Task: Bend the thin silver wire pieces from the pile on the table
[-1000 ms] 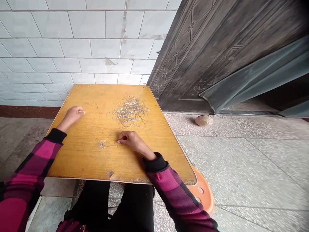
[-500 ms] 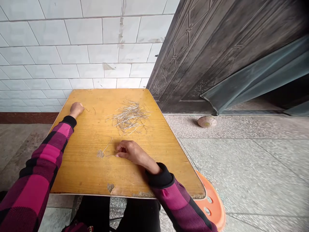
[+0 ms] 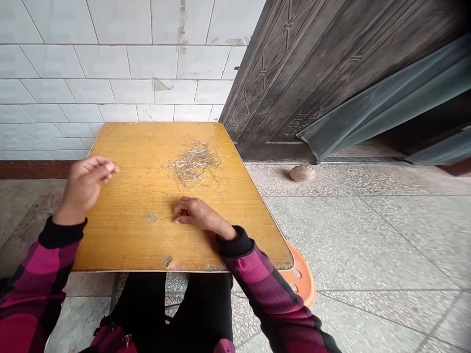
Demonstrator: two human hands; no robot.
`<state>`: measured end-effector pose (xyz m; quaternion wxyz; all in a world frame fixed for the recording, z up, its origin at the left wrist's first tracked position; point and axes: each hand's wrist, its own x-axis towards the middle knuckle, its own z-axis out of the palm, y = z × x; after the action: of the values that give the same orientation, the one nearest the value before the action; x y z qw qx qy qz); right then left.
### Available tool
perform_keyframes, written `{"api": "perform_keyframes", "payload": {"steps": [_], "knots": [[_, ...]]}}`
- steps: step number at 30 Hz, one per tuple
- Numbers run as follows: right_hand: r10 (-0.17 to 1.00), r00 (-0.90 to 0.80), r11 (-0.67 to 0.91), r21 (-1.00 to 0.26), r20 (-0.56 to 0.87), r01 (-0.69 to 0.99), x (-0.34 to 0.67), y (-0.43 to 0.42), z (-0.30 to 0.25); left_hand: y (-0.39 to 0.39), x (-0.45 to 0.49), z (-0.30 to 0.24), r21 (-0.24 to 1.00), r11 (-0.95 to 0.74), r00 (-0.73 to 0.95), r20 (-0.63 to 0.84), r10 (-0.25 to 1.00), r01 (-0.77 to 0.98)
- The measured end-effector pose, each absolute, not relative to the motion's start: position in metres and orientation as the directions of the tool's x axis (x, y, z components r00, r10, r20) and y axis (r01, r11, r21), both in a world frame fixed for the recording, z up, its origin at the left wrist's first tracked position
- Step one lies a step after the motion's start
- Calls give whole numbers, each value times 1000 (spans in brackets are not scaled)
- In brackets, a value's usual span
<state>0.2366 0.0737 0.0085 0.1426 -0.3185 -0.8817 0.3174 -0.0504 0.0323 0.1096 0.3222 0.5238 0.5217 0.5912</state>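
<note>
My left hand (image 3: 87,184) is raised over the left edge of the table, thumb and fingers pinched together. A faint thin strand shows at its fingertips and looks like wire. My right hand (image 3: 196,214) rests on the tabletop, its fingers curled and pinching the end of a thin bent wire (image 3: 161,204). That wire runs left from the fingertips, then bends up across the wood near a worn patch. Beyond my right hand lies a loose, tangled heap of thin silvery wires (image 3: 195,164).
The yellow wooden table (image 3: 121,240) has chipped patches along its front edge and touches the white tiled wall (image 3: 99,90). An orange stool (image 3: 307,284) stands under its right corner. To the right are a dark carved door (image 3: 279,83), a grey-green curtain (image 3: 349,117) and a ball (image 3: 302,172) on the floor.
My left hand has lifted from the table's far left and drawn back toward me. Small wire bits beside it no longer show on the wood. My right hand stays on its wire; the view shifted slightly.
</note>
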Motion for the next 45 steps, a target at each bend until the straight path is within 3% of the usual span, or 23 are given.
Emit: {"api": "perform_keyframes", "payload": {"steps": [2,5,11,16,18,21,23,26,29,32,34,37,41,45], "knots": [[705,-700,578,-661,110,478,236,76,9,19,-29,105,993,-120,-73,120,990,1],[736,-644,595,-653,209,468,234,75,10,12,-11,92,996,17,88,-9,996,-92],[484,-844,822,-452,232,347,221,58,4,15,-7,65,935,166,226,-96,969,-314],[462,-844,879,-270,274,393,209,65,-11,16,-4,49,896,233,327,-106,939,-379],[493,-823,870,-176,283,461,206,76,-13,16,-4,45,889,242,358,-96,929,-388],[636,-703,757,-80,319,649,207,95,-10,16,-4,42,884,263,392,-101,914,-387],[732,-569,647,-119,376,753,209,103,-5,17,-5,41,874,271,403,-97,910,-402],[762,-438,624,-361,477,694,212,100,3,17,-6,40,849,285,422,-83,903,-444],[784,-406,604,-730,470,321,211,87,9,17,-5,38,836,317,456,-92,885,-448],[782,-548,322,-945,297,-53,208,76,13,18,-3,35,843,339,469,-120,875,-417],[722,-659,156,-978,209,-139,206,71,14,20,-2,34,869,329,446,-144,883,-371],[679,-721,77,-990,138,-117,204,64,14,22,1,32,932,256,353,-155,923,-258],[692,-713,145,-989,111,-13,199,56,10,24,4,30,971,179,272,-132,953,-155],[660,-738,323,-940,140,110,202,55,6,25,3,28,978,168,257,-132,957,-123]]}}
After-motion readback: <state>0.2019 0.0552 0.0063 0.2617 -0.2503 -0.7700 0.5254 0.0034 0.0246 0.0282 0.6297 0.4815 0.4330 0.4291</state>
